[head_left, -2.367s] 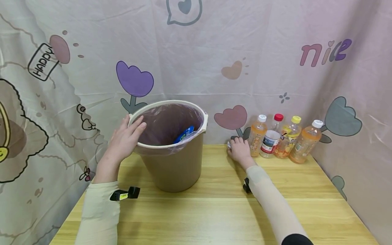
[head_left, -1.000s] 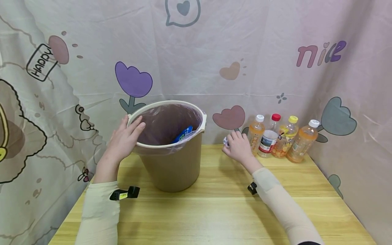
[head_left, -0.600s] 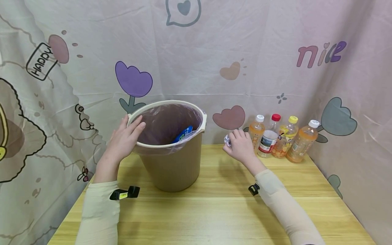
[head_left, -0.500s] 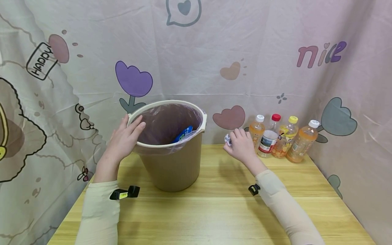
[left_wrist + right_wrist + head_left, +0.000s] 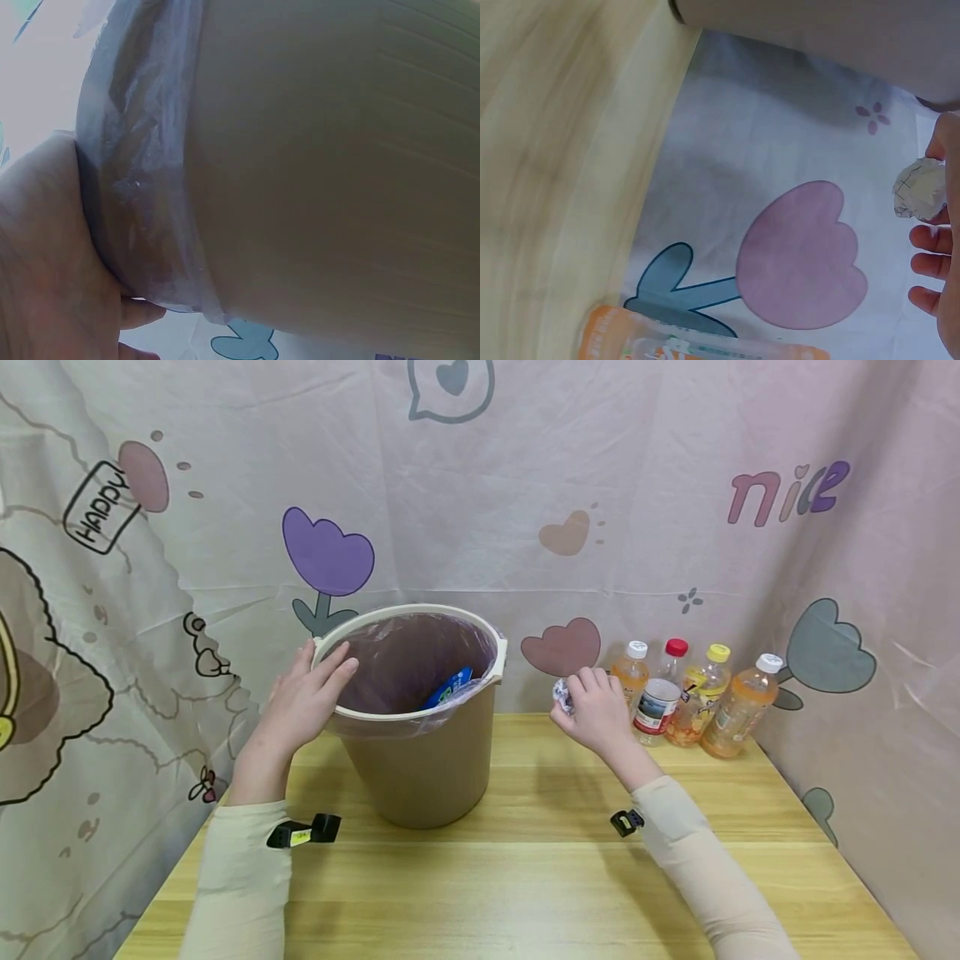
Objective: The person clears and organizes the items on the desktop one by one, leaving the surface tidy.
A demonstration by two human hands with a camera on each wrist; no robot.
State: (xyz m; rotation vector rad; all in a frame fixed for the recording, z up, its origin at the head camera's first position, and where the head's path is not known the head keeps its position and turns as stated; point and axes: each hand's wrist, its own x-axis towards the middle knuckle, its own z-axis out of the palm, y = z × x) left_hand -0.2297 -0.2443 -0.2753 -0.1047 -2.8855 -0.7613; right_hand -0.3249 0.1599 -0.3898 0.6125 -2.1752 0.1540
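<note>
My left hand rests on the left side of the bin's rim, its fingers fairly straight. The brown bin has a cream rim and a clear plastic liner folded over the edge. Inside it lies a blue wrapper. My right hand pinches a crumpled paper ball between thumb and index finger, with the other fingers loosely bent. It is held above the table, between the bin and the bottles; in the head view the hand partly covers the nearest orange bottle.
A row of capped bottles stands at the back right: the white-capped orange one, a red-capped bottle, a yellow-capped bottle and another white-capped bottle. A printed curtain hangs behind the wooden table.
My right hand has lifted the paper ball from the table beside the bottles and keeps rising slightly. My left hand stays on the bin's rim.
</note>
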